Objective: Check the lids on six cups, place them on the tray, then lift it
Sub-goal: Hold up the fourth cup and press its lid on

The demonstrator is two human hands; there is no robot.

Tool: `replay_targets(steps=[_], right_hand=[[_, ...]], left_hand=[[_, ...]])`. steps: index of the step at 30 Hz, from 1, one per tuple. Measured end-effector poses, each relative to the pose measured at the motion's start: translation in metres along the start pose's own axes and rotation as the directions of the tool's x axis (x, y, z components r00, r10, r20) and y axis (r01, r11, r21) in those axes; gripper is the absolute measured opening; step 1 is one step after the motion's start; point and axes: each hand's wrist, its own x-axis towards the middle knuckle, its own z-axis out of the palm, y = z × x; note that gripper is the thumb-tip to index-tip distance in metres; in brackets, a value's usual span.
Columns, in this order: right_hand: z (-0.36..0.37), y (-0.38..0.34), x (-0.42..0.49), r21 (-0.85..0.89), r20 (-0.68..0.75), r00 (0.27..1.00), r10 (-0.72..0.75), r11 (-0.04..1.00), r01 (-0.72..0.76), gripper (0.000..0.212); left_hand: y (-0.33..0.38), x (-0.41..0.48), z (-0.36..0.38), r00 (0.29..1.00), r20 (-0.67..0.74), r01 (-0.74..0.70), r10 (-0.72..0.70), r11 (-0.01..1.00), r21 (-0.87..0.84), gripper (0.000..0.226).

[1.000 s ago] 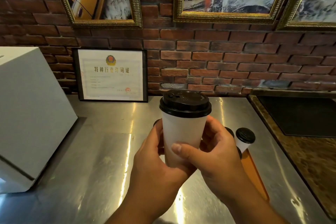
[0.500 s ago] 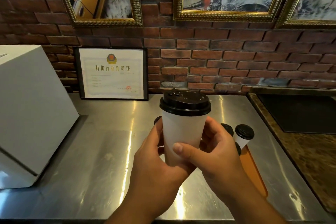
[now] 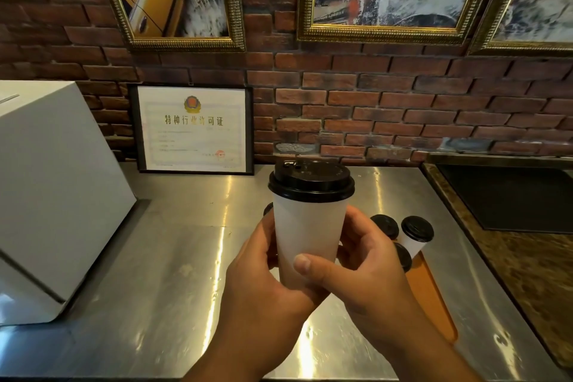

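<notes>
A white paper cup (image 3: 307, 232) with a black lid (image 3: 311, 179) is held upright in mid-air above the steel counter. My left hand (image 3: 263, 282) wraps its lower left side and my right hand (image 3: 362, 267) grips its right side, thumb across the front. Behind my right hand stand three more lidded cups: one in full view (image 3: 415, 234), two showing mostly their lids (image 3: 385, 225) (image 3: 403, 256). Another lid edge (image 3: 268, 209) peeks out left of the held cup. An orange tray (image 3: 431, 295) lies under my right wrist, mostly hidden.
A big white box (image 3: 52, 195) sits on the steel counter (image 3: 161, 273) at the left. A framed certificate (image 3: 193, 129) leans on the brick wall behind. A brown stone counter with a dark mat (image 3: 511, 198) adjoins on the right.
The held cup stays between both hands at about the same place; the view has tilted slightly, nothing else has shifted.
</notes>
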Motion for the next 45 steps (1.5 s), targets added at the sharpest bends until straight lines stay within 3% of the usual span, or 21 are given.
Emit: replay_targets(steps=[7,15,21,37,42,45], right_hand=[[0.0,0.0,0.002,-0.007,-0.021,0.999,-0.041,0.999,0.041,0.068],[-0.001,0.0,0.003,0.018,0.053,0.998,-0.037,0.999,0.037,0.063],[0.002,0.003,0.003,0.012,-0.02,0.999,-0.041,0.999,0.041,0.07],[0.0,0.011,0.005,0.032,0.035,0.998,-0.047,0.998,0.046,0.078],[-0.002,0.014,0.006,0.019,-0.009,0.995,-0.098,0.995,0.098,0.093],[0.002,0.013,0.006,0.039,0.012,0.996,-0.085,0.996,0.084,0.089]], left_hand=[[-0.002,0.001,0.001,1.0,0.003,0.005,-0.005,1.0,0.026,0.082],[-0.002,0.001,-0.002,1.0,0.002,-0.016,0.016,1.0,0.001,0.082],[-0.004,0.003,-0.002,1.0,0.002,-0.015,0.015,0.999,0.035,0.083],[-0.003,0.005,-0.003,0.997,0.047,-0.053,0.054,0.998,-0.029,0.088],[-0.003,0.005,-0.001,0.996,0.017,-0.084,0.084,0.996,-0.022,0.089],[-0.006,0.006,-0.001,0.995,0.014,-0.095,0.095,0.995,-0.032,0.088]])
